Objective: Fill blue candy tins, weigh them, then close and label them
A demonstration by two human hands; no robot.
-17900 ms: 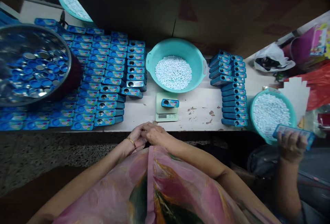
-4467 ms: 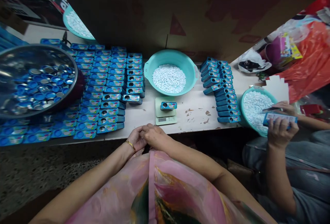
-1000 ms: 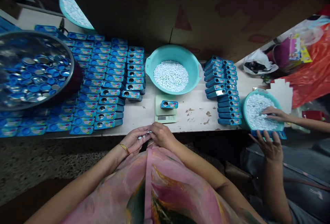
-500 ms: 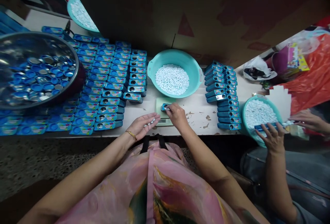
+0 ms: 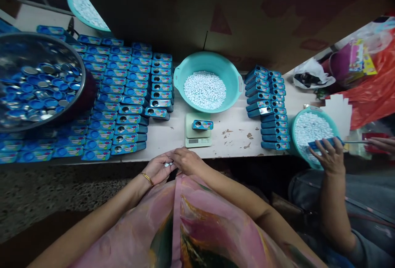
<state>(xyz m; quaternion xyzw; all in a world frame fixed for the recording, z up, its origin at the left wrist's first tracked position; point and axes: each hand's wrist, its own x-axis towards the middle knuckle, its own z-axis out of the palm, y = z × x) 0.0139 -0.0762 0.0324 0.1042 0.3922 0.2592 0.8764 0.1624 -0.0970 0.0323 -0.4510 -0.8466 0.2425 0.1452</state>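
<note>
My left hand (image 5: 157,169) is palm up just below the table edge, cupping a few small white candies (image 5: 168,164). My right hand (image 5: 187,161) rests over its fingertips, fingers bent and pressed together; whatever they pinch is hidden. Beyond them, a small blue printed tin (image 5: 203,125) with a round opening at its left end sits on a pale green scale (image 5: 198,141), touched by neither hand. Behind the scale stands a turquoise basin (image 5: 228,81) with many white candies (image 5: 205,90) inside.
Rows of blue tins (image 5: 115,81) cover the table's left side, with a metal bowl (image 5: 82,77) of blue and silver lids over them. More tins (image 5: 274,124) stand to the right. A co-worker's hand (image 5: 331,157) holds a tin over another turquoise basin (image 5: 296,124). Cardboard (image 5: 185,13) rises behind.
My right hand has left the tin on the scale and come back to my left hand. My left hand has drawn down and left, towards my body. The tin stays on the scale.
</note>
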